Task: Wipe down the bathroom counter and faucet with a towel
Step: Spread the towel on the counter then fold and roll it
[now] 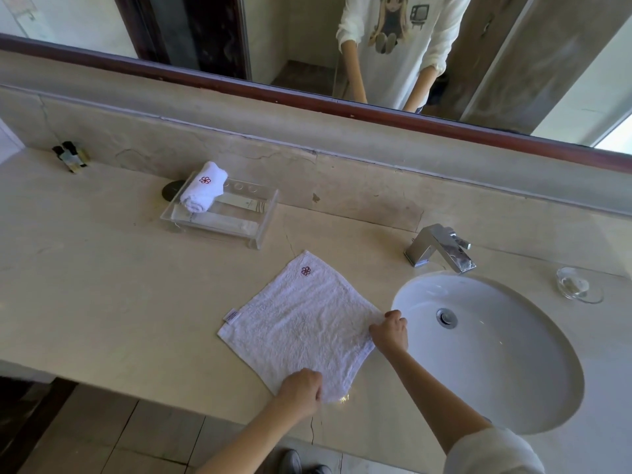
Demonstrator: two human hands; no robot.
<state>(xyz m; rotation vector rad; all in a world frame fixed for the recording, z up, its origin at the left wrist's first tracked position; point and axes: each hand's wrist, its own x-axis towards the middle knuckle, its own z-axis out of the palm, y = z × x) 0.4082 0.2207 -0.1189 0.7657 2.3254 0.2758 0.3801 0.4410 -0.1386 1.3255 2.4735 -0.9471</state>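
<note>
We have the towel (301, 323) spread flat on the desk (102, 285) beside the sink (533, 364), left hand (302, 391) pinching its near corner, right hand (390, 331) its sink-side corner. Wiping looks unstarted; next we likely fold it, then reach the faucet (441, 249). Beige stone under a mirror (307, 39); a tray (219, 213) sits behind.

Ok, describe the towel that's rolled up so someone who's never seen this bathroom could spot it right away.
Start at the sink and follow the counter left to the clear tray by the back wall. The rolled towel lies on its left end. Unlike the flat towel near the sink, it's a tight roll.
</note>
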